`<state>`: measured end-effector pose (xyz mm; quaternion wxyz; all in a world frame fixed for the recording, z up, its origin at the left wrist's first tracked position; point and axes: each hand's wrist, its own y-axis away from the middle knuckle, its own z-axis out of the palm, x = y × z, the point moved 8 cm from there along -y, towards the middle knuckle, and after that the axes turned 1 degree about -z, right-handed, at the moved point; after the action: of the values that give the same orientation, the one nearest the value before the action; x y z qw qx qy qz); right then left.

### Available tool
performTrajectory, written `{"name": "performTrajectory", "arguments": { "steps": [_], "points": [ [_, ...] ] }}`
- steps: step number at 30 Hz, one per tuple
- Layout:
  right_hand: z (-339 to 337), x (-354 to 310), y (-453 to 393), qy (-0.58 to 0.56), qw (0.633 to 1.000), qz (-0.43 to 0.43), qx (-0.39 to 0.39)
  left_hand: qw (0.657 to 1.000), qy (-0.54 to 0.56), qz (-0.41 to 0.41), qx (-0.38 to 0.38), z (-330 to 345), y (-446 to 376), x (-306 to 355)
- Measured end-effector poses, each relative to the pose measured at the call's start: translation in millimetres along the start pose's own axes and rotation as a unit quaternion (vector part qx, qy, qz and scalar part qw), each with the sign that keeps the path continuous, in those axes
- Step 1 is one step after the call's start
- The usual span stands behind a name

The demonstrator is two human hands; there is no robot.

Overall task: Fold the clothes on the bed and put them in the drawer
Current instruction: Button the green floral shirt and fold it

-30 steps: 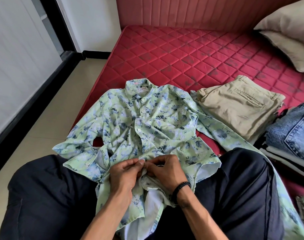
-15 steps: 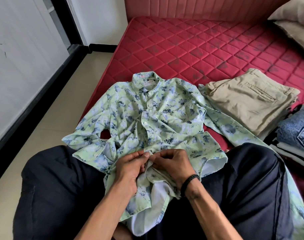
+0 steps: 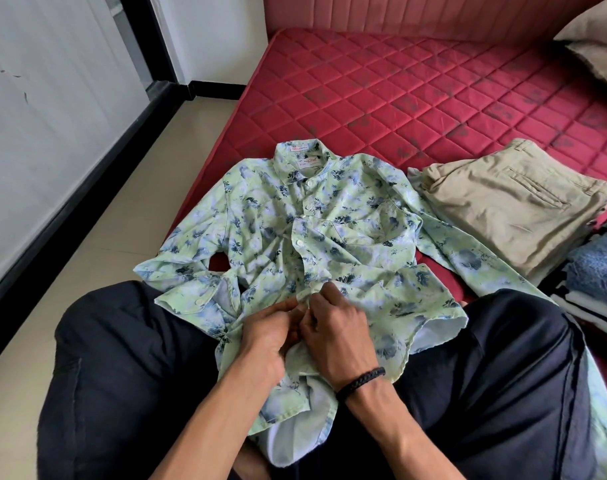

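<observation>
**Pinching the shirt's button placket, both hands at the hem end**

Running down the left is a pale wall with a black skirting strip, then beige floor tiles (image 3: 98,216) beside the bed. The red mattress (image 3: 416,98) is diamond-quilted and slightly glossy, with dark smudges in many of its diamonds. On it lies the shirt (image 3: 329,230), thin crumpled cotton, pale green with blue and navy floral blotches, collar away from the person, sleeves spread, white buttons down the front. Its lower part drapes over the person's lap between dark trouser legs. The left hand (image 3: 267,341) and right hand (image 3: 336,334) meet at the placket near the hem, each grip pinching the fabric edge between thumb and fingertips, knuckles nearly touching. A braided black band circles the right wrist. Right of the shirt sit folded khaki trousers (image 3: 513,206), smooth twill in a squared stack, then folded blue denim (image 3: 599,271) at the edge.
</observation>
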<state>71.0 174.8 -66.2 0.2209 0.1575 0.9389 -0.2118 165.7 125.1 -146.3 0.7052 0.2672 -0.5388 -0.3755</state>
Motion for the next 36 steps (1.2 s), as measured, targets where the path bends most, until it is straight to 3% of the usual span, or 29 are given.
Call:
{"name": "performTrajectory", "arguments": {
  "steps": [2, 3, 4, 6, 7, 8, 11, 12, 17, 21, 24, 25, 28, 29, 31, 32, 34, 36],
  "points": [
    [-0.5, 12.1, -1.3, -0.085, 0.993, 0.087, 0.005, 1.0, 0.005, -0.012, -0.013, 0.1, -1.1, 1.4],
    [0.4, 26.8, -0.9, -0.185, 0.967, 0.173, 0.005, 1.0, 0.007, -0.008, -0.018, -1.4, -1.5, 2.9],
    [6.3, 41.7, 1.7, -0.319, 0.908, 0.271, -0.002, 1.0, 0.006, -0.003, -0.026, -2.3, -0.8, 4.8],
    [23.7, 52.4, 14.2, -0.539, 0.723, 0.429, -0.052, 0.999, -0.011, 0.008, -0.044, -0.6, 2.7, 4.8],
    [25.6, 52.8, 17.8, -0.567, 0.681, 0.458, -0.072, 0.998, -0.025, 0.018, -0.048, 0.2, 4.4, 4.6],
    [25.6, 54.5, 18.5, -0.555, 0.687, 0.462, -0.083, 0.998, -0.04, 0.032, -0.043, 0.2, 5.2, 4.6],
    [6.8, 58.3, 4.9, -0.334, 0.875, 0.338, -0.089, 0.995, -0.069, 0.064, -0.022, 0.2, 4.6, 4.8],
    [1.3, 54.8, -0.3, -0.266, 0.917, 0.285, -0.087, 0.995, -0.073, 0.068, -0.018, 0.6, 5.0, 4.3],
    [-7.2, 31.1, -6.3, -0.054, 0.991, 0.115, -0.046, 0.996, -0.057, 0.068, 0.012, 0.5, 2.8, -2.9],
    [-3.5, 14.1, -3.0, -0.022, 0.998, 0.059, -0.028, 0.999, -0.01, 0.034, 0.014, 1.8, 2.5, -3.9],
    [-8.5, 33.5, -2.2, -0.192, 0.966, 0.175, -0.005, 1.0, -0.01, -0.016, -0.011, 1.8, -0.3, -3.6],
    [-4.5, 46.3, 0.9, -0.283, 0.926, 0.249, -0.012, 0.999, -0.004, -0.028, -0.018, 1.4, -0.7, -4.1],
    [28.1, 64.2, 17.3, -0.535, 0.721, 0.435, -0.064, 0.998, -0.002, -0.045, -0.049, 1.4, 1.3, -7.2],
    [33.6, 65.5, 19.7, -0.55, 0.692, 0.461, -0.079, 0.998, -0.015, -0.041, -0.052, 1.6, 1.9, -7.1],
    [36.5, 68.7, 18.1, -0.512, 0.709, 0.472, -0.114, 0.99, -0.133, 0.029, -0.033, -3.9, -0.1, 5.7],
    [35.2, 67.9, 16.2, -0.48, 0.73, 0.464, -0.148, 0.963, -0.249, 0.099, -0.026, -4.5, -0.8, 18.6],
    [28.7, 64.7, 2.3, -0.385, 0.792, 0.411, -0.236, 0.861, -0.453, 0.23, -0.028, 8.3, 2.1, 47.7],
    [14.5, 67.8, -31.1, -0.277, 0.863, 0.328, -0.266, 0.796, -0.514, 0.318, -0.041, 26.5, -1.0, 82.1]
  ]
}}
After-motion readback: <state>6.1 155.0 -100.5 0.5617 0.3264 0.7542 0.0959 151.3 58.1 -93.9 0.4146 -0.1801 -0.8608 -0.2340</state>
